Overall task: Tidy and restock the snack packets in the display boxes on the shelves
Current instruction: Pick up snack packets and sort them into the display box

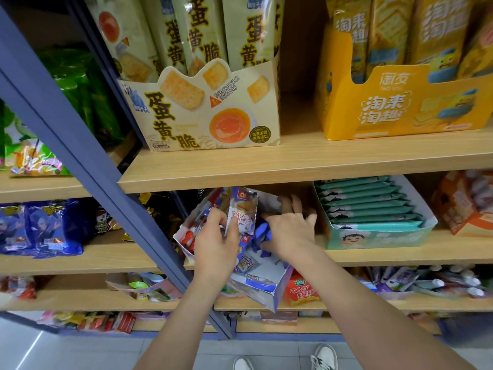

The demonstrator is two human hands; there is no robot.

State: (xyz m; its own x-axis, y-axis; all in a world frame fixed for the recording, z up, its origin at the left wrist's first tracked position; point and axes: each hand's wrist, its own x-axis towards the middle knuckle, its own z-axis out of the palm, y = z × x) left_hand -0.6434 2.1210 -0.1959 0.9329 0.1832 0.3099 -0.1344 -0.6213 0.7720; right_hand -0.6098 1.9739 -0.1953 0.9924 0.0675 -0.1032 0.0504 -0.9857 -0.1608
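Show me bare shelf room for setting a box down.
On the upper shelf, bare wood lies between the cream cracker box and the yellow box. The middle shelf is crowded from the blue-white box to the teal box.

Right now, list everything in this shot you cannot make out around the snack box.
Head view, all of it:
Contents of the display box: mostly covered by the left hand and right hand.
Lower print on the packet: hidden by the left fingers pinching it.
Bottom-shelf packets: too blurred to read.
Yellow box: cut off by the right edge.
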